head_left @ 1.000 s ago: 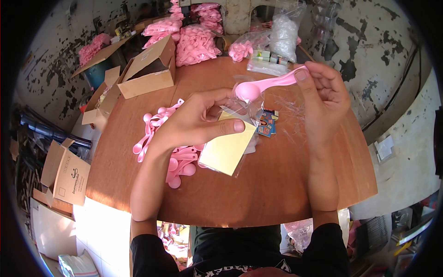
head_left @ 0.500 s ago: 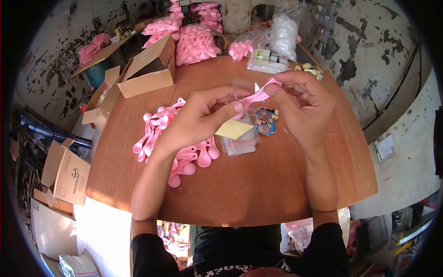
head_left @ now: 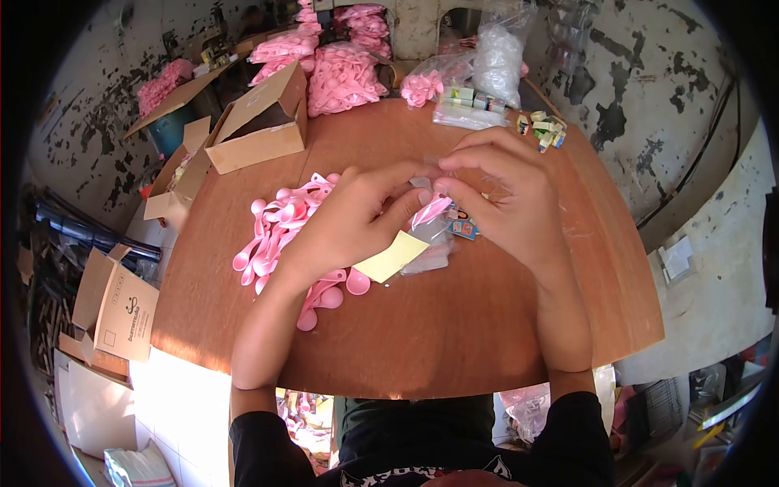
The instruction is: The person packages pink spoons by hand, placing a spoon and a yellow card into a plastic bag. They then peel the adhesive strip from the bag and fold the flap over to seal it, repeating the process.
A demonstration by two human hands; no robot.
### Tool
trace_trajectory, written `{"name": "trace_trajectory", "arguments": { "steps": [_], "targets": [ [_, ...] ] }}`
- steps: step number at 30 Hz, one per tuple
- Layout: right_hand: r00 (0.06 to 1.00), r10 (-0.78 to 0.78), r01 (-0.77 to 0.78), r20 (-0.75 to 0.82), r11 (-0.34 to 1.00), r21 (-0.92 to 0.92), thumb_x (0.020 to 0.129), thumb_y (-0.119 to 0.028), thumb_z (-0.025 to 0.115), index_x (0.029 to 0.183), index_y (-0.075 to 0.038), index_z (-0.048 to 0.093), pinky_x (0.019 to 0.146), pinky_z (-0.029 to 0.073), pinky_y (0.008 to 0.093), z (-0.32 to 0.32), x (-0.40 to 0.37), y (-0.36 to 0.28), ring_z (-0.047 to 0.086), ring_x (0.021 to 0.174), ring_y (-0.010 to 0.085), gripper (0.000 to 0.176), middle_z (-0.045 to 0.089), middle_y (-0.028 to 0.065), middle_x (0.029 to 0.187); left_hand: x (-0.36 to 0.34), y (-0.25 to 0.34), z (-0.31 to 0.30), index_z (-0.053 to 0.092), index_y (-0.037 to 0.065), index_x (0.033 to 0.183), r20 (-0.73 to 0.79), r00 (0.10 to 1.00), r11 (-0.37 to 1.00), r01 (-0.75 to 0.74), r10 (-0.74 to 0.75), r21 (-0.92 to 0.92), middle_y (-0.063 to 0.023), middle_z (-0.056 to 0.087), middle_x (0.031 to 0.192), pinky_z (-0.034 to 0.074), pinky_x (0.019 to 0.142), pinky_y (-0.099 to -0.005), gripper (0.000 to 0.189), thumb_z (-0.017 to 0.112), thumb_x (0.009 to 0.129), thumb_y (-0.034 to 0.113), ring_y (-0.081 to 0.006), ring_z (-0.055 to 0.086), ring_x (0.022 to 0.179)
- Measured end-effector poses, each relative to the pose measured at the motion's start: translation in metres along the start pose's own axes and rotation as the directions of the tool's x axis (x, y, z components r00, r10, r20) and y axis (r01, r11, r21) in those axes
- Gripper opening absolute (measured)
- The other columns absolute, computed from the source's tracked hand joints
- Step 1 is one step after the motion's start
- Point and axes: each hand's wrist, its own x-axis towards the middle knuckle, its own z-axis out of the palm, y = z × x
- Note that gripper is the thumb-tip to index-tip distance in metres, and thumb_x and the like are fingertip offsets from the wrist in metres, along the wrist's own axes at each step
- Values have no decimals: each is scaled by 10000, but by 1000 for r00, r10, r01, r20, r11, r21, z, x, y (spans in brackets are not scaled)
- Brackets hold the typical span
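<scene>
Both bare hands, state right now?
Left hand: closed, holding clear plastic packet with pale-yellow rectangular card.
Right hand: fingers bent at packet; grip cannot be told.

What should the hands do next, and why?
Perhaps the right hand should gently smooth the clear plastic over the pink spoon, because the spoon sits between both hands with plastic bunched close by, and the left hand seems to be steadying it.

We list one spoon [head_left: 428,212], pink, mostly hidden; a short streaked length shows, slanting between left hand [head_left: 365,213] and right hand [head_left: 505,191]. One bag [head_left: 421,183], clear and crumpled, glinting about the spoon. One card [head_left: 393,258], plain yellow, tilted, jutting below the left hand; we cannot see its upper part.
</scene>
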Motion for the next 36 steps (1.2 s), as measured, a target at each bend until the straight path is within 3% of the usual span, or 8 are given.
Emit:
{"name": "trace_trajectory", "arguments": {
  "steps": [9, 17, 21, 26, 28, 32, 34, 36],
  "targets": [
    [995, 62, -57, 72, 996, -69, 707, -22, 788, 845, -3, 710, 687, 499, 323, 0, -5, 1, 642, 771, 222, 160, 663, 82, 839, -2, 9, 2, 642, -36, 1106, 6, 998, 976, -56, 56, 212, -198, 659, 760, 493, 603, -352, 243, 614, 876, 35, -268, 669, 657],
    [996, 18, 1, 84, 976, -218, 736, 4, 711, 831, -6, 679, 625, 509, 343, 7, -7, -2, 640, 721, 233, 100, 633, 85, 809, -4, 1, 8, 650, -5, 1012, 20, 990, 919, -136, 138, 369, -187, 616, 680, 456, 591, -414, 171, 617, 856, 55, -353, 613, 613],
    [999, -23, 35, 49, 964, -262, 653, -17, 686, 719, -38, 619, 611, 485, 380, 11, -8, 0, 601, 679, 260, 96, 585, 74, 757, -3, 9, 8, 641, -23, 1031, 65, 990, 916, -137, 121, 376, -241, 619, 677, 497, 622, -482, 218, 603, 835, 65, -412, 621, 624],
    [997, 63, -55, 49, 988, -147, 619, -5, 663, 681, -34, 580, 560, 467, 353, 9, -7, 0, 576, 612, 243, 107, 571, 68, 702, -6, 11, 7, 657, 27, 1138, 75, 988, 927, -153, 136, 343, -188, 610, 676, 443, 557, -400, 292, 621, 848, 13, -327, 608, 573],
    [994, 103, -104, 21, 994, 46, 615, 2, 653, 669, -27, 578, 540, 453, 315, 7, -7, 4, 570, 583, 193, 97, 573, 60, 674, -6, 13, 6, 654, 34, 1172, 86, 986, 930, -164, 144, 329, -191, 609, 677, 442, 550, -390, 325, 620, 851, 5, -315, 606, 563],
    [995, 97, -99, 24, 988, 122, 628, 16, 649, 661, -11, 584, 546, 457, 286, -1, -3, 10, 579, 597, 145, 78, 598, 46, 677, -3, 11, 2, 638, 25, 1218, 45, 975, 960, -223, 218, 170, -167, 634, 690, 462, 563, -334, 342, 616, 877, 12, -235, 620, 568],
    [962, 272, -252, 6, 881, 400, 688, 24, 632, 695, 3, 597, 609, 480, 272, -2, -6, 11, 594, 648, 142, 41, 621, 51, 727, -4, 10, -2, 632, 19, 1231, 26, 970, 962, -242, 241, 123, -152, 652, 708, 477, 580, -309, 341, 612, 890, 15, -192, 637, 597],
    [941, 338, -279, -14, 799, 532, 728, 7, 609, 726, 2, 601, 661, 492, 281, -15, -1, 8, 603, 694, 155, 10, 623, 64, 760, -5, 14, -7, 628, -14, 1221, -44, 996, 996, -74, 77, 53, -106, 707, 861, 511, 666, -276, 297, 592, 929, 31, -130, 661, 743]
  ]
}}
